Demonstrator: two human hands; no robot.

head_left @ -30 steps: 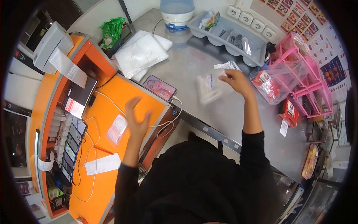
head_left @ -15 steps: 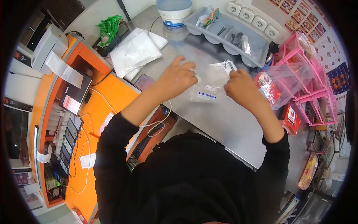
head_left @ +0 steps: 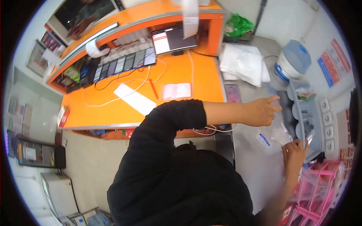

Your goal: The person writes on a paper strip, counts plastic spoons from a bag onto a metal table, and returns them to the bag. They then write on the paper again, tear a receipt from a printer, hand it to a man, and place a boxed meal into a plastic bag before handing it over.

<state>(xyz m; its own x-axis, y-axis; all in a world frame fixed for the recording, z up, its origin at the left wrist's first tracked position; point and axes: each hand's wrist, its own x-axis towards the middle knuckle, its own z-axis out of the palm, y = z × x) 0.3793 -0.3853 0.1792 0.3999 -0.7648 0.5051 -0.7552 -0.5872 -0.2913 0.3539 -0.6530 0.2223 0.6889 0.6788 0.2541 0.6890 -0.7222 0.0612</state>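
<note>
My left hand (head_left: 263,111) is over the metal counter (head_left: 247,165), fingers apart and nothing visible in it. My right hand (head_left: 295,152) is at the front edge of the grey compartment tray (head_left: 300,124), beside a clear plastic bag (head_left: 264,139) with a blue label. Its fingers are bent together; what they hold, if anything, is too small to make out. A crumpled clear piece with printed paper lies between the hands, near the tray. A phone (head_left: 233,93) rests on the counter beyond my left forearm.
White folded bags (head_left: 241,63) lie at the counter's back, near a white and blue container (head_left: 293,60). Pink baskets (head_left: 320,188) stand at right. The orange desk (head_left: 109,113) at left holds a screen (head_left: 174,39), cables, papers and a red pen.
The head view has swung left, so the orange desk shows more fully. My right hand now appears by the tray's edge; my left hand stays over the counter with fingers apart.
</note>
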